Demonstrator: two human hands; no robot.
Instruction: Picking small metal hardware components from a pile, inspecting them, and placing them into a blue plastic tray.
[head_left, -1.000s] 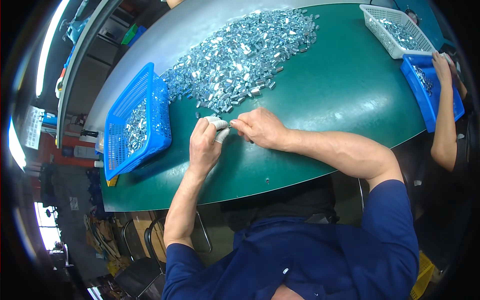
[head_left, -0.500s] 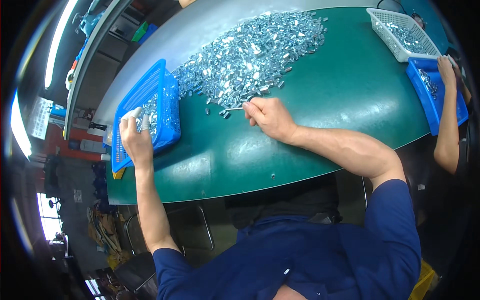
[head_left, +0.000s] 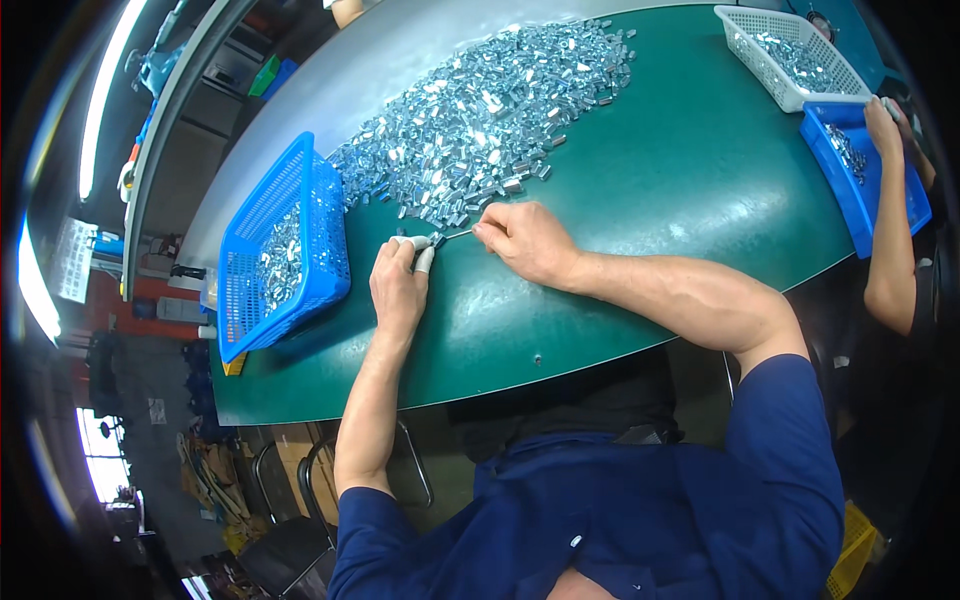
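Two hands, brought together at the near edge of the heap of small metal pieces (head_left: 490, 110), on the green counter (head_left: 690, 150).

Item, left hand (head_left: 399, 283): white finger covers (head_left: 424, 259) on some fingertips. Half a second earlier it is over the blue perforated basket (head_left: 326, 235), fingers apart; now it is back beside the rod's tip. Grip: fingertips drawn together, apparently pinching one small metal piece (head_left: 437, 240), dark in this light.

Item, right hand (head_left: 530, 243): bare, near its former place. Grip: thumb and fingers pressed on one end of a thin metal rod (head_left: 458, 235), which points left toward the piece. Whether the tip enters the piece or only touches it cannot be told at this scale.

Meaning of the change, as judged: the left hand's trip to the basket is over, and one piece is now being handled between fingertips and rod.

Surroundings: the blue basket, part-filled with shiny metal pieces, stands tilted in view to the left, apart from the left hand. At far right, one white perforated basket (head_left: 757, 71) holding similar pieces; just beside it, one blue tray (head_left: 845, 205) with a co-worker's hand (head_left: 883, 125) at its rim.
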